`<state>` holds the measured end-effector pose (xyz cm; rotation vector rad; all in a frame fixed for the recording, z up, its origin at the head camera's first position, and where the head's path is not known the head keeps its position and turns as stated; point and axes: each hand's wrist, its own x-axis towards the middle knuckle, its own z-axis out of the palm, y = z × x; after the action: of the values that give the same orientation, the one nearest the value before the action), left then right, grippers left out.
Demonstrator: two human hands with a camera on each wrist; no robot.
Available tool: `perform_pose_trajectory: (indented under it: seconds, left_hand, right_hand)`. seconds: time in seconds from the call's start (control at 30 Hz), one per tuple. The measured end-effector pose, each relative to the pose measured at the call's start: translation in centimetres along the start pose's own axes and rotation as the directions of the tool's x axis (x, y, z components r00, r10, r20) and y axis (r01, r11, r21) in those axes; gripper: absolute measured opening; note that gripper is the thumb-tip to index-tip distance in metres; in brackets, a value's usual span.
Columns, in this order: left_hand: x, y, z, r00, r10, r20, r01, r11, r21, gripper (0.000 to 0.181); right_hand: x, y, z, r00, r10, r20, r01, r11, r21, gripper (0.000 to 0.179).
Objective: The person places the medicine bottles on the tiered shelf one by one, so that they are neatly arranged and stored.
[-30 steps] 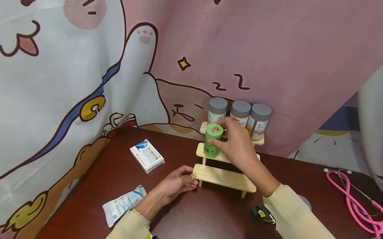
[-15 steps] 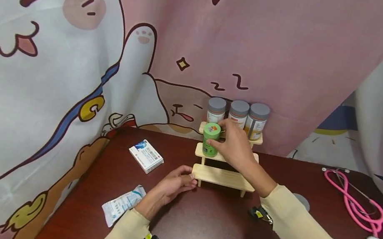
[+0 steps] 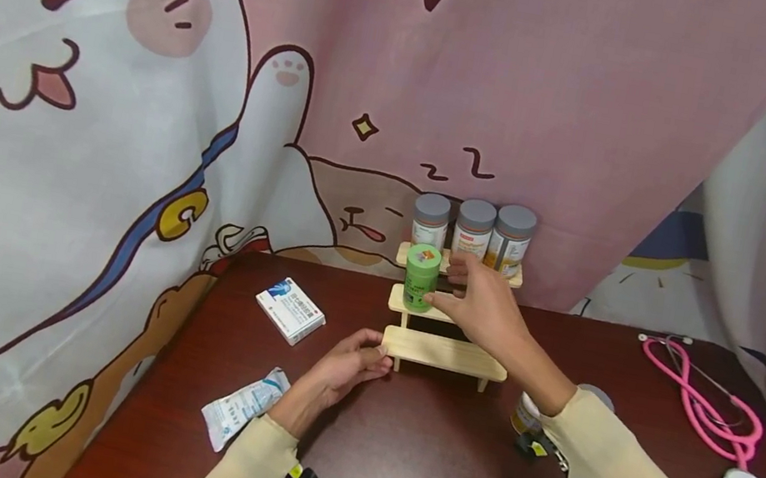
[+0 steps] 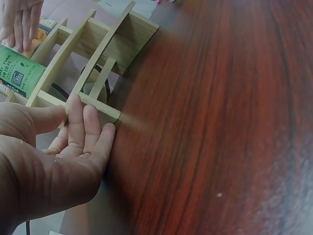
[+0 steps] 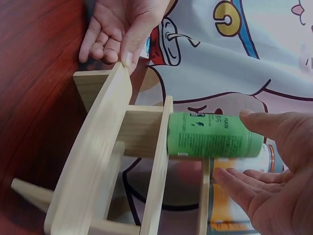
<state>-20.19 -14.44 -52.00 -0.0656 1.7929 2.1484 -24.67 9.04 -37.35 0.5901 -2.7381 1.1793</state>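
Note:
A three-step wooden display stand (image 3: 443, 352) stands on the table. At the left end of its lowest step my left hand (image 3: 349, 369) pinches the board between thumb and fingers, plain in the left wrist view (image 4: 73, 147). A green bottle (image 3: 420, 281) with a green lid stands upright at the left of the middle step. Beside its right side is my right hand (image 3: 486, 303), fingers spread apart from it. In the right wrist view the thumb (image 5: 264, 122) overlaps the bottle's lid end, while the other fingers are well off it. Three grey-lidded jars (image 3: 475, 225) line the top step.
Left of the stand lie a white medicine box (image 3: 291, 310) and a blue-white packet (image 3: 244, 409). Another grey-lidded jar (image 3: 527, 415) is partly hidden behind the right forearm. A pink stethoscope (image 3: 711, 412) lies at the right. A printed cloth (image 3: 567, 92) hangs behind the table.
My right hand has let go of the green bottle and drawn slightly right, fingers opening. The bottle stays on the middle step. My left hand keeps its hold on the stand.

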Motion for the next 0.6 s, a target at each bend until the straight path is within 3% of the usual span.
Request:
perform_pose_trajectory:
  seconds: [0.33, 0.6]
  left_hand:
    - [0.2, -0.1, 0.1, 1.0, -0.002, -0.007, 0.002, 1.0, 0.001, 0.03]
    - [0.1, -0.2, 0.0, 1.0, -0.007, -0.007, 0.007, 1.0, -0.001, 0.031]
  right_hand:
    - [-3.3, 2.5, -2.9, 1.0, -0.001, -0.01, 0.001, 1.0, 0.011, 0.067]
    - [-7.6, 5.1, -4.9, 0.997, 0.014, -0.077, -0.018, 0.999, -0.044, 0.062]
